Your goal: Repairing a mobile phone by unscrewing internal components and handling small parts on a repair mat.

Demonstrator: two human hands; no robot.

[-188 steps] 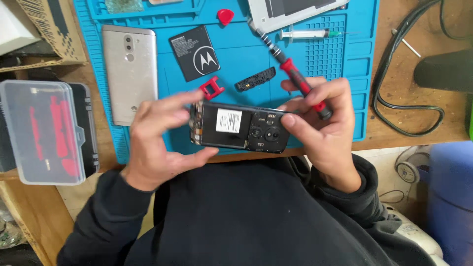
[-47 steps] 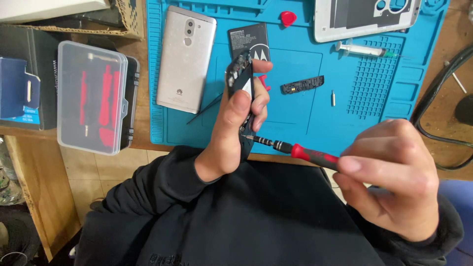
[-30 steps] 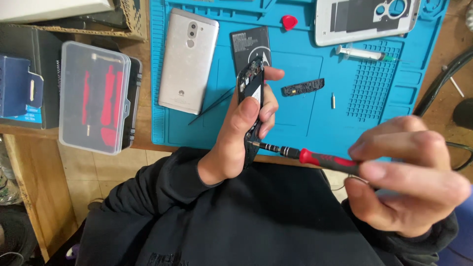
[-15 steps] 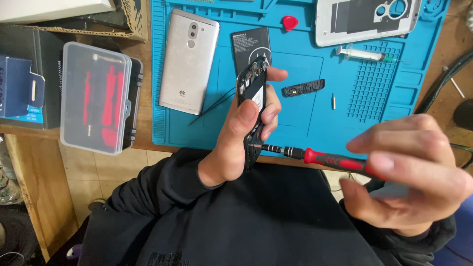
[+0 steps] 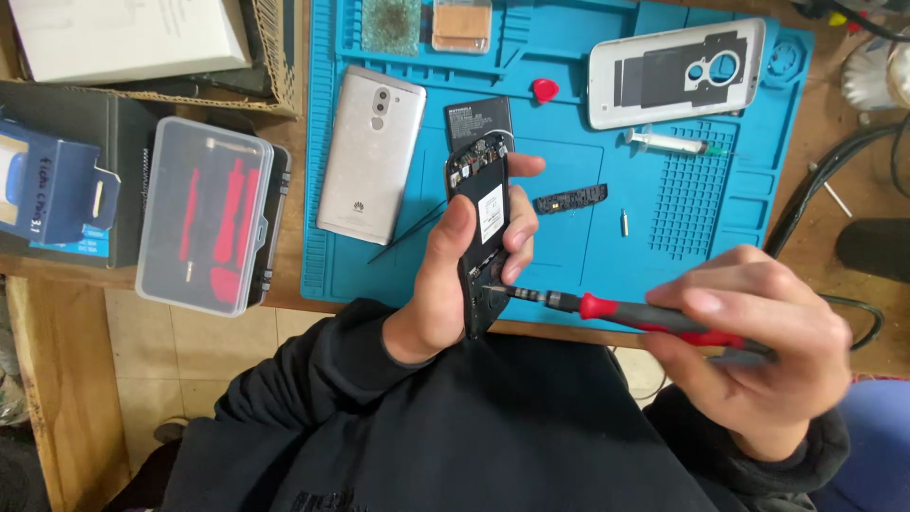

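Since half a second ago little has shifted: left hand (image 5: 445,284) still grips the opened phone (image 5: 483,237) upright over the blue mat (image 5: 569,256) edge, right hand (image 5: 758,351) fingers closed around the red screwdriver (image 5: 645,318), whose tip should stay square in the screw.

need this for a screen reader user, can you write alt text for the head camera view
A left hand holds an opened black phone upright while the right hand presses a red-handled screwdriver against its lower end. Behind them, a blue work mat holds a silver phone, a syringe and small parts.
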